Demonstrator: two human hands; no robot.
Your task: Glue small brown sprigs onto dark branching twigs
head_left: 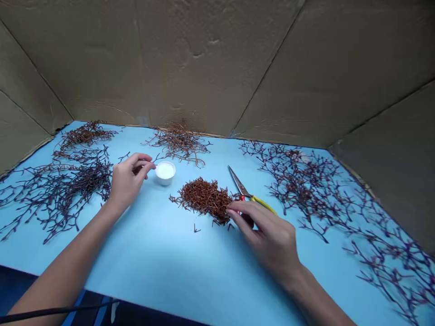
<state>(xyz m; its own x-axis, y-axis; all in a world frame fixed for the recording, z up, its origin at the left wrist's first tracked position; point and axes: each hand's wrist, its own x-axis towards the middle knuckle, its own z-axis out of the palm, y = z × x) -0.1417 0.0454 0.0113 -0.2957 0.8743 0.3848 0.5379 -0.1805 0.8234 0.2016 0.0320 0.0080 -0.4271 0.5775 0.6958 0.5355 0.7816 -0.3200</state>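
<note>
My left hand (129,181) sits just left of a small white cup (165,172) of white liquid, its fingertips pinching a thin dark twig. My right hand (268,235) reaches the near edge of a heap of short cut reddish-brown twigs (204,198), fingertips against the pieces. Beneath that hand's fingers lie the handles of a pair of scissors (241,186) with red and yellow grips, their steel blades pointing away from me. The palm hides part of the grips. A few loose twig bits (195,228) lie in front of the heap.
Dark branching twigs (64,190) spread over the left of the light blue board (163,253), and more (306,190) over the right. Brown tangles (178,144) lie at the back. Cardboard walls (170,59) surround the board. A black cable (50,311) crosses the near left corner.
</note>
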